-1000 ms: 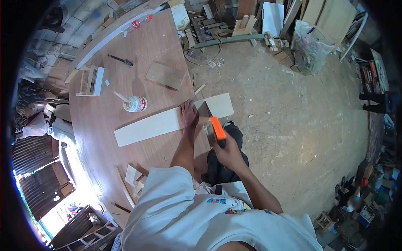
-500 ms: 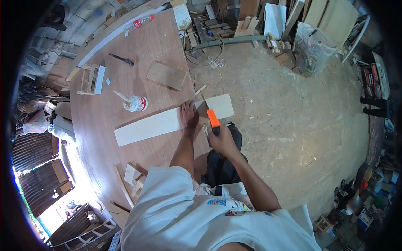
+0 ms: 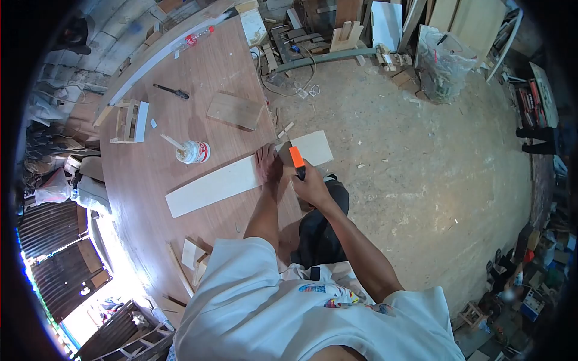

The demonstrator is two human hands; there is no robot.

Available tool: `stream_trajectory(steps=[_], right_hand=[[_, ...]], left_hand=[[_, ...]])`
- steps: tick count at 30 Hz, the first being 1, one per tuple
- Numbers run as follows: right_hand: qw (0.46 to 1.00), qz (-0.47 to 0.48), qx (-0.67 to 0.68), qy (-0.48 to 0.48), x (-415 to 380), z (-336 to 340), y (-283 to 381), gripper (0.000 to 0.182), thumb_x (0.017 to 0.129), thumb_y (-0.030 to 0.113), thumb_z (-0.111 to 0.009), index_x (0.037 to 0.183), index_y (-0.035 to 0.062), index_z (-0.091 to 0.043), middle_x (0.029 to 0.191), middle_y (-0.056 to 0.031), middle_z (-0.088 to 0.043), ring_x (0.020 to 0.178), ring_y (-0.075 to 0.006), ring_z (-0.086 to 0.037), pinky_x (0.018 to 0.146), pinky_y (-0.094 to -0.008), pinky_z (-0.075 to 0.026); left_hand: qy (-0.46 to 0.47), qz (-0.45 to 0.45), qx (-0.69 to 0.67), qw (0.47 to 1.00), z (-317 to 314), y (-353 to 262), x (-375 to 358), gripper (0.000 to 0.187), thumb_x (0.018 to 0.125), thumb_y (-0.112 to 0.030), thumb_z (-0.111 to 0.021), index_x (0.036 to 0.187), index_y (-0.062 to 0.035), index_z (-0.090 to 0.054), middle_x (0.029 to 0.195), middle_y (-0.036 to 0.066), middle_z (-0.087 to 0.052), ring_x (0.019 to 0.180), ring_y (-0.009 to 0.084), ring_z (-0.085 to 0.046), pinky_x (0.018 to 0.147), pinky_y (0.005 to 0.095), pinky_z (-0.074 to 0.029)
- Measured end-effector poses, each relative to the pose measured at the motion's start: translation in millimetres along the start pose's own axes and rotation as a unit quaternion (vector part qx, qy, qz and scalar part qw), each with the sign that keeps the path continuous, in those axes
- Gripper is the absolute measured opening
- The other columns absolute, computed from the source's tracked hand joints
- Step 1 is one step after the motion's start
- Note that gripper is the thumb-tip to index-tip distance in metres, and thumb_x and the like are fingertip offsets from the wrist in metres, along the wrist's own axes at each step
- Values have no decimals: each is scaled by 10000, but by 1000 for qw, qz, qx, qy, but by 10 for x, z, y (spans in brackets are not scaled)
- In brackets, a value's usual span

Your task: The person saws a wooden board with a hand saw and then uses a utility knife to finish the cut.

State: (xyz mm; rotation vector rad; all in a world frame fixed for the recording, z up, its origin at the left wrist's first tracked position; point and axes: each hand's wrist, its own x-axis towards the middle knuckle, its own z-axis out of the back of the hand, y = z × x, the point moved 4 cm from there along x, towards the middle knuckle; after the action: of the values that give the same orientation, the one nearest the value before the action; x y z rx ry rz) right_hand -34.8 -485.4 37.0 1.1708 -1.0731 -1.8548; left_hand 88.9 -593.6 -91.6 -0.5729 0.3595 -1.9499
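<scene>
A long pale board (image 3: 211, 188) lies across the right edge of the brown table, one end jutting out over the floor. My left hand (image 3: 268, 163) presses flat on the board near that edge, its fingers stretched out. My right hand (image 3: 310, 184) is wrapped round the black part of the handle of a saw (image 3: 297, 157), whose front part is orange. The saw's blade meets the board just right of my left hand; most of the blade is hidden. A white jar (image 3: 194, 152) with a stick in it stands beyond the board, near a small wooden plank (image 3: 235, 111).
On the table (image 3: 144, 198) are a dark tool (image 3: 171, 91), a small wooden frame (image 3: 129, 121) and a plastic bottle (image 3: 195, 38). Wood pieces lie at the near left. A clear bag (image 3: 447, 66) and leaning boards stand on the far floor. Someone's dark-clothed legs show at the right edge.
My right hand and the saw have moved forward and slightly left along the cut line. My left hand stays on the board. The whole view has shifted slightly.
</scene>
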Motion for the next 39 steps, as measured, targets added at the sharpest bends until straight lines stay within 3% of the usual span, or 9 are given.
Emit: stream_trajectory(steps=[7,17,20,22,23,25,33,35,39], right_hand=[[996,-10,87,18,-1144,449,528,270,814,-20,-578,1084,-28,-565,884,-146,-618,804,-219,-592,774,-334,-480],[1000,-14,8,20,-127,25,-92,300,834,45,-577,1122,-33,-553,736,-142,-579,714,-207,-583,686,-347,-482],[999,-23,27,25,-554,164,51,430,806,41,-589,1229,-21,-543,913,-271,-633,916,-415,-662,778,-397,-500],[993,98,66,-24,-913,281,298,319,808,-16,-570,1127,-26,-562,805,-109,-560,766,-161,-554,746,-288,-471],[993,98,65,-24,-979,324,275,319,808,-16,-570,1127,-26,-562,805,-109,-560,766,-161,-554,746,-288,-471],[998,16,56,30,-1025,357,175,482,800,3,-581,1279,-13,-533,1060,-269,-651,1149,-409,-604,935,-351,-479],[1000,-5,11,7,-70,-8,-56,336,813,31,-602,1143,-18,-564,806,-242,-607,768,-376,-663,699,-406,-497],[999,-27,14,22,-228,96,-96,342,816,6,-557,1154,-43,-563,752,-97,-574,679,-147,-562,629,-324,-467],[984,156,49,-76,-505,120,-173,355,823,3,-547,1175,-43,-558,709,-46,-554,600,-122,-536,549,-301,-441]], left_hand=[[0,-10,40,999,-110,82,19,243,913,-166,-513,1106,-69,-623,1159,79,-605,1148,283,-522,1044,424,-377],[16,18,23,999,-5,-16,-45,223,900,-133,-519,1083,-64,-626,1154,82,-603,1138,290,-524,1034,431,-384],[-16,1,26,1000,-7,-5,5,221,901,-141,-525,1082,-65,-627,1158,83,-601,1141,290,-523,1029,433,-391],[4,20,9,1000,-6,-8,17,223,899,-146,-534,1084,-68,-631,1158,78,-602,1139,284,-526,1025,432,-398],[4,22,8,1000,-10,-14,15,223,899,-146,-534,1084,-68,-631,1158,78,-602,1139,284,-526,1025,432,-398],[-7,2,28,1000,-42,17,25,217,902,-126,-533,1078,-64,-645,1142,77,-620,1135,281,-538,1016,425,-392],[4,2,21,1000,43,-51,49,232,889,-143,-538,1091,-79,-631,1139,67,-608,1124,278,-530,1008,430,-395],[13,18,13,1000,46,-99,60,235,887,-142,-537,1093,-78,-630,1145,69,-610,1124,279,-530,1011,429,-392],[2,-41,5,999,-81,-77,-49,216,875,-124,-546,1063,-68,-636,1145,81,-615,1097,293,-547,994,428,-411]])
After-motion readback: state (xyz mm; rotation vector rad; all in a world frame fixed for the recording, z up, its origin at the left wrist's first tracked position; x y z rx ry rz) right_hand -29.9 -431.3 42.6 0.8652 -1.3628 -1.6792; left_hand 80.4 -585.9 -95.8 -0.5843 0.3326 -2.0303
